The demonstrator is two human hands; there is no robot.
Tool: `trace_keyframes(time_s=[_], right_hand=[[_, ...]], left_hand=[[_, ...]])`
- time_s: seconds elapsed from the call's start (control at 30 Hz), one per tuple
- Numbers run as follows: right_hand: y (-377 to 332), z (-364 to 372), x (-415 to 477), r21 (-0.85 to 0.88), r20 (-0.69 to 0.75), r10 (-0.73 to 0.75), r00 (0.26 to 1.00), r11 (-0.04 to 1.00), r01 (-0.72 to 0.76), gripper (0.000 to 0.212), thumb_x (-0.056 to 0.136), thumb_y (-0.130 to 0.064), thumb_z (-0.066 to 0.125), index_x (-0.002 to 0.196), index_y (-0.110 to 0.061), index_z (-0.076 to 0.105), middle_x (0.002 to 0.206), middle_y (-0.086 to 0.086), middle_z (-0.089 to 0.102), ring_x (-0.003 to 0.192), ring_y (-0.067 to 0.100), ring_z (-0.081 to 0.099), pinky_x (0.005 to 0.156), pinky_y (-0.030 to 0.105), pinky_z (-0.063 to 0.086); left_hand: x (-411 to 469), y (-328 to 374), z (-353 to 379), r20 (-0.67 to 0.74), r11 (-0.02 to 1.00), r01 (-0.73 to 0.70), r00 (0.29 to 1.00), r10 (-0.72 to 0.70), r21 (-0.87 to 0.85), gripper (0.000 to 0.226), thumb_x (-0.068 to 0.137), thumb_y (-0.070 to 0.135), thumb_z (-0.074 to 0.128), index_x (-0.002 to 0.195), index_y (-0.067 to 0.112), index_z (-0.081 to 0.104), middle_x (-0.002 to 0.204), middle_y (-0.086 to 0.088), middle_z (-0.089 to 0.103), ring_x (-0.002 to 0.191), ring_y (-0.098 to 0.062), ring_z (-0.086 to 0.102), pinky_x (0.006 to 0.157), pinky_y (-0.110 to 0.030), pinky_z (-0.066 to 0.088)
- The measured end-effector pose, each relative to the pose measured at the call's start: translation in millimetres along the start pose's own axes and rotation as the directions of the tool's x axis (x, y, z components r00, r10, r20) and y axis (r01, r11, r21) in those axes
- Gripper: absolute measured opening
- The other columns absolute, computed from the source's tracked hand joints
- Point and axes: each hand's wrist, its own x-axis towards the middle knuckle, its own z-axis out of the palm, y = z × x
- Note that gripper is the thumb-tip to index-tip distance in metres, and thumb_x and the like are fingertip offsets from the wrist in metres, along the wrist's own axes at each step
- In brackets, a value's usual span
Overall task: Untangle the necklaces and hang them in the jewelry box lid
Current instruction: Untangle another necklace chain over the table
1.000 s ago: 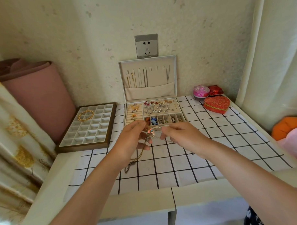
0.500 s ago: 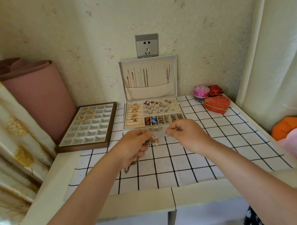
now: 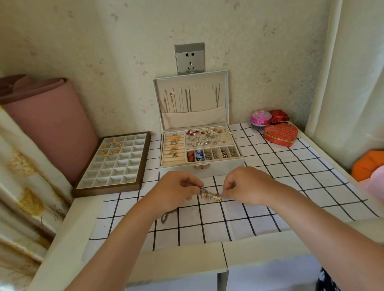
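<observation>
Necklace: tangled beaded metal chain [image 3: 210,194], stretched between both grips over the checked-cloth worktop [image 3: 297,185].
Grips: left grip [image 3: 175,189] and right grip [image 3: 247,184] each pinch an end.
Risk: harder pulling could tighten knots or snap links.

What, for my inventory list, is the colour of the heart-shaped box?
The heart-shaped box is red with a gold seam; head view.

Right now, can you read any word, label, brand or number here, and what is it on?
None can be read.
The wall socket shows no lettering, the jewelry box no label.
The patterns on the red heart box and the pink round tin are too blurred to show any words.
</observation>
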Motion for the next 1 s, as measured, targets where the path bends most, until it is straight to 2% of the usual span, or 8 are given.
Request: trace_keyframes(time_s=[0.17, 0.33, 0.43, 0.5, 0.6, 0.8, 0.93, 1.0], right_hand=[[-8.3, 3.6, -0.6, 0.142, -0.072, -0.099, 0.992, 0.984, 0.108, 0.009, 0.089, -0.031, 0.068, 0.094, -0.036, 0.074, 0.102, -0.019, 0.068, 0.098, 0.001, 0.060, 0.089, 0.028, 0.050], [-18.7, 3.3, -1.3, 0.428, -0.158, -0.109, 0.981, 0.888, 0.167, 0.004, 0.087, -0.035, 0.073, 0.086, -0.032, 0.076, 0.085, -0.014, 0.074, 0.082, -0.001, 0.066, 0.078, 0.028, 0.056], [-18.7, 3.7, 0.9, 0.539, -0.150, -0.129, 0.980, 0.820, 0.191, 0.013, 0.088, -0.017, 0.075, 0.093, -0.028, 0.074, 0.082, -0.003, 0.075, 0.070, 0.008, 0.068, 0.074, 0.035, 0.060], [-18.9, 3.2, 0.6, 0.604, -0.119, -0.156, 0.981, 0.772, 0.196, 0.021, 0.088, -0.007, 0.073, 0.098, -0.026, 0.073, 0.081, 0.002, 0.076, 0.067, 0.013, 0.068, 0.067, 0.030, 0.060], [-18.2, 5.2, 1.8, 0.584, -0.138, -0.208, 0.968, 0.773, 0.250, 0.017, 0.088, -0.008, 0.074, 0.093, -0.024, 0.078, 0.085, 0.003, 0.077, 0.079, 0.025, 0.072, 0.066, 0.028, 0.058], [-18.2, 4.2, 0.0, 0.478, -0.173, -0.168, 0.971, 0.847, 0.231, 0.011, 0.092, -0.020, 0.071, 0.087, -0.020, 0.080, 0.076, -0.001, 0.074, 0.062, 0.004, 0.063, 0.069, 0.034, 0.057], [-20.0, 4.3, 0.0, 0.431, -0.213, -0.151, 0.965, 0.872, 0.232, 0.016, 0.094, -0.023, 0.067, 0.082, -0.021, 0.078, 0.070, -0.007, 0.071, 0.060, 0.006, 0.063, 0.064, 0.034, 0.055], [-20.6, 4.8, 1.0, 0.442, -0.235, -0.127, 0.964, 0.869, 0.222, 0.021, 0.094, -0.024, 0.067, 0.075, -0.026, 0.075, 0.071, -0.005, 0.072, 0.060, 0.007, 0.064, 0.064, 0.034, 0.055]], left_hand=[[-0.3, 1.5, 2.8, 0.017, 0.996, -0.026, 0.999, 0.028, -0.087, 0.016, 0.094, 0.009, 0.065, 0.101, 0.017, 0.076, 0.088, -0.002, 0.076, 0.061, -0.001, 0.059, 0.059, -0.016, 0.050], [0.3, 0.4, 3.9, 0.000, 0.986, -0.072, 0.997, 0.073, -0.148, 0.014, 0.095, 0.010, 0.063, 0.105, 0.016, 0.071, 0.085, -0.003, 0.076, 0.062, -0.006, 0.059, 0.058, -0.019, 0.049], [2.6, 0.3, 3.4, -0.008, 0.976, -0.104, 0.995, 0.104, -0.190, 0.012, 0.097, 0.011, 0.061, 0.108, 0.015, 0.064, 0.081, -0.003, 0.076, 0.060, -0.010, 0.058, 0.056, -0.022, 0.046], [3.8, 0.6, 3.6, -0.021, 0.976, -0.131, 0.991, 0.129, -0.175, 0.011, 0.098, 0.012, 0.059, 0.108, 0.016, 0.063, 0.078, -0.001, 0.075, 0.059, -0.011, 0.058, 0.055, -0.022, 0.044], [4.0, 0.2, 4.7, -0.037, 0.978, -0.159, 0.987, 0.156, -0.138, 0.011, 0.100, 0.014, 0.055, 0.108, 0.019, 0.062, 0.074, 0.001, 0.073, 0.058, -0.010, 0.057, 0.056, -0.019, 0.042], [3.7, 0.0, 7.9, -0.039, 0.978, -0.169, 0.986, 0.165, -0.120, 0.010, 0.101, 0.018, 0.053, 0.108, 0.021, 0.061, 0.073, 0.003, 0.071, 0.059, -0.011, 0.056, 0.056, -0.020, 0.044], [4.0, 2.7, 10.3, -0.060, 0.974, -0.179, 0.983, 0.172, -0.136, 0.009, 0.100, 0.021, 0.056, 0.108, 0.021, 0.060, 0.079, -0.001, 0.072, 0.061, -0.010, 0.057, 0.056, -0.012, 0.044], [4.8, 0.8, 9.7, -0.053, 0.971, -0.203, 0.979, 0.198, -0.123, 0.009, 0.095, 0.023, 0.064, 0.104, 0.023, 0.061, 0.083, -0.006, 0.072, 0.065, -0.010, 0.059, 0.063, -0.018, 0.047]])
